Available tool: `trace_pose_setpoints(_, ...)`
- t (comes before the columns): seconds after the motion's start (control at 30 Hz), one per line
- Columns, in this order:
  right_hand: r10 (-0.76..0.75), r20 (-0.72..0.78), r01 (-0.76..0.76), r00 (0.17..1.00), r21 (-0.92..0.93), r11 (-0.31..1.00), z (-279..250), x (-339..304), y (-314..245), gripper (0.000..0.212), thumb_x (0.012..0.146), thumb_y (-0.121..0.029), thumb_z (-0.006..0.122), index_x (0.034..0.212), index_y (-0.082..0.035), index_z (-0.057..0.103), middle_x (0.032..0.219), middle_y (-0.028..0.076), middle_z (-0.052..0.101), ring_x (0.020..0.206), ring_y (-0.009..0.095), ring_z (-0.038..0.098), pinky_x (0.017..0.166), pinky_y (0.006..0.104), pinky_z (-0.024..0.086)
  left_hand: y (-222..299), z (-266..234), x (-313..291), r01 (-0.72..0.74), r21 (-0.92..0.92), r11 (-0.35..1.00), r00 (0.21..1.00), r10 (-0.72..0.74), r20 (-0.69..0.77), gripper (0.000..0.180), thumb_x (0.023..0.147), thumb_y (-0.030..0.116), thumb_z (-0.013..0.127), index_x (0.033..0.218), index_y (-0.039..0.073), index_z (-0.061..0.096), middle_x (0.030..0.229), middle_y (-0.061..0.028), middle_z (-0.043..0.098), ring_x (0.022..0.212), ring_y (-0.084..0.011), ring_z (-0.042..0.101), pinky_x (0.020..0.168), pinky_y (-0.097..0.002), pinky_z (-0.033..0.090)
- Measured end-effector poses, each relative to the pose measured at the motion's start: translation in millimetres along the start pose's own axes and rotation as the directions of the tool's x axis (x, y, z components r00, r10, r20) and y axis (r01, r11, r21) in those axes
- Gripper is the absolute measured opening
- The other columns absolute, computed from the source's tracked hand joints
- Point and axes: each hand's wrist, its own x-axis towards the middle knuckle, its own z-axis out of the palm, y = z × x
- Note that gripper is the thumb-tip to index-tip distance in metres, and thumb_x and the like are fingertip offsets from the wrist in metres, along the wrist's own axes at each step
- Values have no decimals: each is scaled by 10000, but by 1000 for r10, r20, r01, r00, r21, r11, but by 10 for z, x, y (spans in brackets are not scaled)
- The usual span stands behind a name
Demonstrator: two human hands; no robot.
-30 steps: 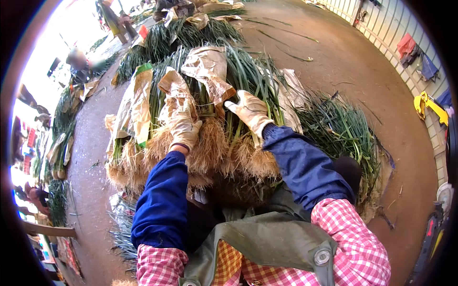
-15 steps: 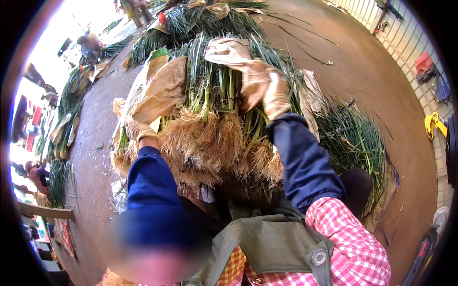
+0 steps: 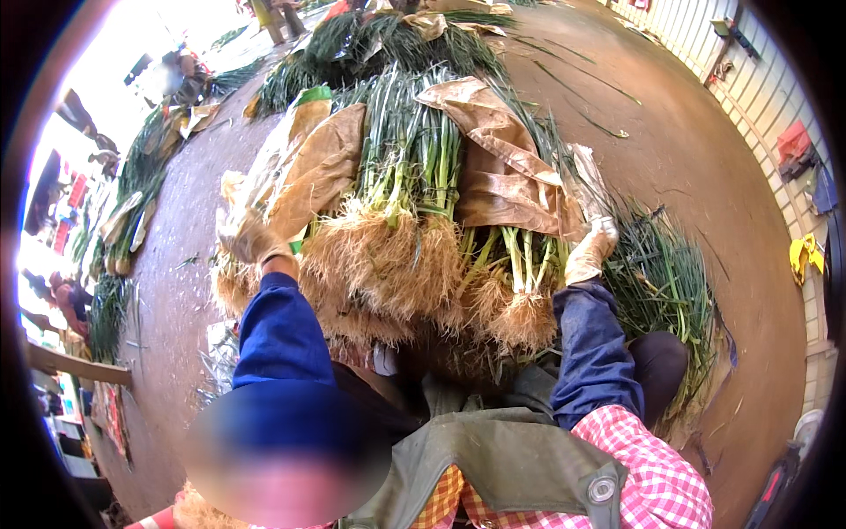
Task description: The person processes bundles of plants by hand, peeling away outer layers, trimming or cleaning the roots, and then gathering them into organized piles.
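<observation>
A thick pile of green onions (image 3: 410, 167) lies in front of me, leaves pointing away and pale, stringy roots (image 3: 388, 269) toward me. Brown sheets of sacking lie over both sides of the pile. My left hand (image 3: 251, 236), in a pale glove, is closed on the lower edge of the left sheet (image 3: 326, 167). At the other side my right hand (image 3: 592, 251), also gloved, grips the lower corner of the right sheet (image 3: 511, 189), which is spread over part of the leaves. A few stems with roots stick out below it.
More green onions (image 3: 661, 273) lie to the right of the pile, and another heap (image 3: 379, 48) stands behind it. Bundles (image 3: 132, 194) line the far left of the brown floor (image 3: 740, 229). A tiled wall (image 3: 758, 97) runs along the right.
My right hand has moved right and toward me, pulling the right sheet flatter across the leaves. More stems show in the middle. My left hand stays on its sheet.
</observation>
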Motion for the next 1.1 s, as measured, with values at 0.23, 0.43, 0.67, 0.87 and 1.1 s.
trace_pose_setpoints(0.23,-346,678,709,648,-372,599,994,-1159,-1016,744,744,-275,734,1372,-56,399,1227,240,546,1121,349,542,959,389,422,645,14,-988,-493,70,867,589,273,761,751,797,524,591,1328,24,412,1221,-197,540,1028,-298,581,886,-374,472)
trace_pose_setpoints(0.43,-264,776,811,572,-487,325,1326,-862,-649,646,746,-330,705,1299,-85,479,1216,199,567,1118,343,543,934,417,425,621,8,-1251,-626,434,648,607,56,793,1029,654,564,709,1415,13,289,1240,-247,524,1109,-362,545,925,-433,425)
trace_pose_setpoints(0.67,-272,868,858,416,-277,432,1658,-798,-984,441,862,-479,485,938,-72,636,902,186,636,891,379,592,776,438,460,492,57,-1180,-580,459,673,604,-23,796,1015,647,618,697,1403,45,337,1088,-197,630,991,-321,616,851,-415,465)
trace_pose_setpoints(0.87,-346,664,198,663,290,936,1205,-263,-1517,367,937,-329,468,958,-3,633,764,62,638,633,182,605,580,328,511,452,-28,-1151,-644,456,615,632,91,770,980,626,605,709,1340,7,407,949,-157,661,862,-287,645,734,-405,490)
trace_pose_setpoints(1.1,-267,384,354,884,-175,919,386,-128,-679,341,921,-334,503,998,-27,631,955,120,648,847,231,578,729,376,461,407,125,-995,-577,469,669,551,-106,828,733,623,600,723,1089,40,640,919,-183,670,883,-297,647,782,-379,492)
